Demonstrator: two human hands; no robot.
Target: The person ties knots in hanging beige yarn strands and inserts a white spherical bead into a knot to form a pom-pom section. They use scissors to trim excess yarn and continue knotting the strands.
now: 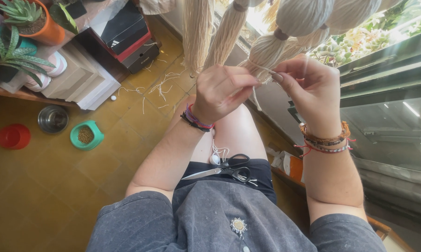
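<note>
Scissors point(222, 171): open on lap, nearest; may slide off.
Yarn strand point(262, 68): at 12 o'clock, under tassel point(266, 49); could slip or snap.
Left hand point(220, 92): fingers pinched shut on strand.
Right hand point(310, 88): thumb and finger closed on strand.
Green bowl point(86, 135): at 9 o'clock, on floor.

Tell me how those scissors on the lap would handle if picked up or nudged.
The scissors look like rigid metal blades with black loop handles, so probably stiff and fairly light. They lie partly open across the shorts, so the blades may swing on lifting. Resting flat on a sloping lap, they seem likelier to slide off than to roll. Both hands, left and right, are up at the yarn.
</note>
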